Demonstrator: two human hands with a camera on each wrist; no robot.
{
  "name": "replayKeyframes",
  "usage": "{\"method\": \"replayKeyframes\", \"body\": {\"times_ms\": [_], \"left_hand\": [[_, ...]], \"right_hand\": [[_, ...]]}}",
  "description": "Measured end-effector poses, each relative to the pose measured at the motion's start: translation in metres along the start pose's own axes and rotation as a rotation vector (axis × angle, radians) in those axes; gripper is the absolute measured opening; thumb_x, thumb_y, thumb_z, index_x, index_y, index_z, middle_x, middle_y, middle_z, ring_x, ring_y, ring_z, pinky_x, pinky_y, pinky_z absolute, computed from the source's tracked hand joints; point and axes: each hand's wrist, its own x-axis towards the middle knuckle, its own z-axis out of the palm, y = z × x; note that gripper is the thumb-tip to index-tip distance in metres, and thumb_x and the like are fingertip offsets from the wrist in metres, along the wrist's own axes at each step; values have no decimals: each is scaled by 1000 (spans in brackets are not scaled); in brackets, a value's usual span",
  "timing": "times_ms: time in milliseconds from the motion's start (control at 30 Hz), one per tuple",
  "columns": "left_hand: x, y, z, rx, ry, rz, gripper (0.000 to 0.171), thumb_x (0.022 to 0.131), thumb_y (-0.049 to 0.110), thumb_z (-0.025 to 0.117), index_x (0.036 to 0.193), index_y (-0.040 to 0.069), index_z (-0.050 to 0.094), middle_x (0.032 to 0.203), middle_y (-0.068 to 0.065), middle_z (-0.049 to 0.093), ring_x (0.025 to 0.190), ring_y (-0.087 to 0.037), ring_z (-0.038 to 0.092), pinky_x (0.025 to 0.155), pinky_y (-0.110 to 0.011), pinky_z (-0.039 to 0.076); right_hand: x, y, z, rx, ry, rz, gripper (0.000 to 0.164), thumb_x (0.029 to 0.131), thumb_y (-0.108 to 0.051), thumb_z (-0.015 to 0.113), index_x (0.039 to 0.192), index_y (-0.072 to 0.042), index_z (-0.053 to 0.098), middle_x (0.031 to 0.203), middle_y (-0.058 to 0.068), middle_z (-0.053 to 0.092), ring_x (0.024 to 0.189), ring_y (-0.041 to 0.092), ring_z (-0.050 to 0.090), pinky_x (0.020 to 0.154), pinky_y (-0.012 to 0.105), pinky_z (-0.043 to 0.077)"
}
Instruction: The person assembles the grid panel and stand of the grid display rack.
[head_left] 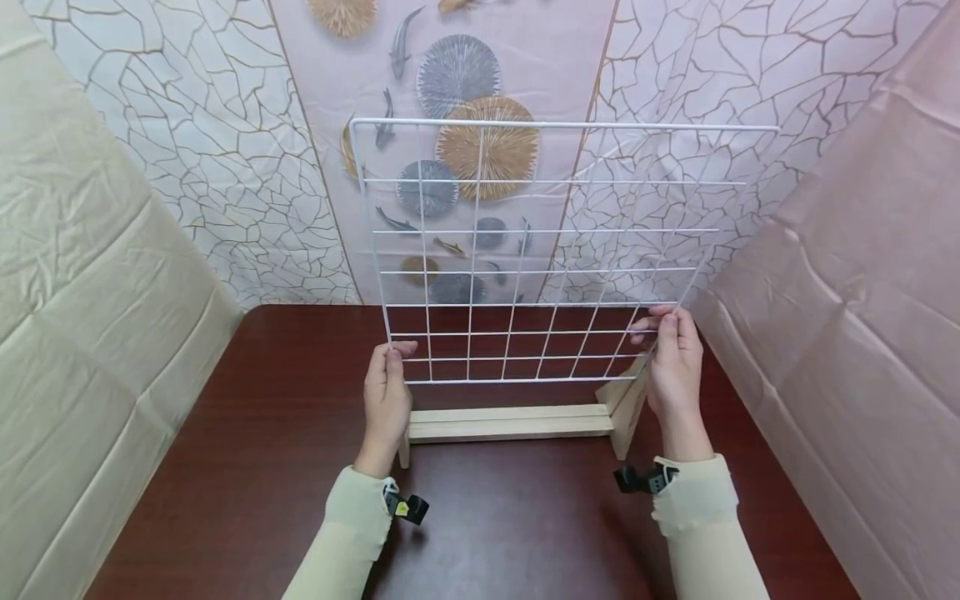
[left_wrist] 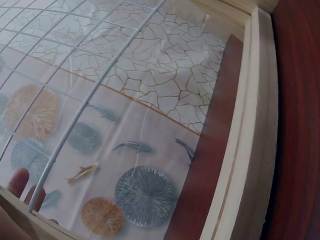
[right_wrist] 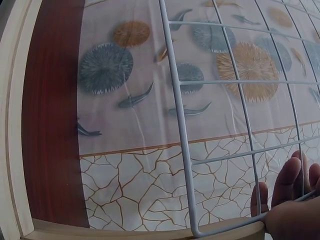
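A white wire grid panel (head_left: 513,306) stands nearly upright between my two hands, its bottom wire above the wooden stand's crossbar (head_left: 510,423). My left hand (head_left: 387,400) grips the panel's left side wire low down, thumb toward me and fingers behind. On the opposite side my right hand (head_left: 674,358) grips the right side wire a little higher. The stand has a wooden end piece (head_left: 626,412) beside my right hand; its left end is partly hidden by my left hand. In the right wrist view the panel's lower corner overlaps the wooden end piece (right_wrist: 235,231), with fingers (right_wrist: 287,182) behind the wires.
The stand rests on a dark red-brown table (head_left: 300,450). Behind the table hangs a patterned cloth (head_left: 187,125) with crackle lines, discs and fish. Pale quilted cloth walls (head_left: 75,275) close in the left and right sides. Small black cameras (head_left: 408,507) are strapped at both wrists.
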Motion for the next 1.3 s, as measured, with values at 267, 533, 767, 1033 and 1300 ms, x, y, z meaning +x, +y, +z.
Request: {"method": "replayKeyframes", "body": {"times_ms": [267,533,767,1033,1300], "left_hand": [[2,0,0,13,-39,7,30,115,9,37,111,-13,57,112,-29,63,107,-24,60,99,-27,44],[2,-2,-5,27,-68,15,30,115,8,36,110,-14,56,112,-32,60,103,-29,58,95,-26,44],[8,0,-12,-12,-125,-63,31,114,7,39,108,-16,58,107,-16,64,103,-15,58,97,-28,44],[16,6,-18,-180,-194,-212,35,115,20,36,108,-2,61,114,2,69,121,-18,57,110,-34,36],[17,8,-20,-267,-198,-242,34,114,18,37,99,6,64,114,0,72,117,-20,59,103,-31,38]], "right_hand": [[2,0,0,68,-21,-10,24,112,-17,45,107,-2,62,80,8,67,73,17,62,72,24,54],[2,2,-4,33,-61,7,23,112,-15,43,108,-3,62,82,8,68,72,16,63,71,23,54],[2,0,-5,12,-28,20,22,113,-16,44,108,-4,62,81,7,67,68,14,56,67,21,49],[5,1,-5,64,-50,39,22,113,-16,43,109,-3,61,83,9,67,71,16,60,70,22,53],[3,1,-7,110,-93,42,23,112,-17,44,111,-1,60,85,11,67,75,17,62,71,23,55]]}}
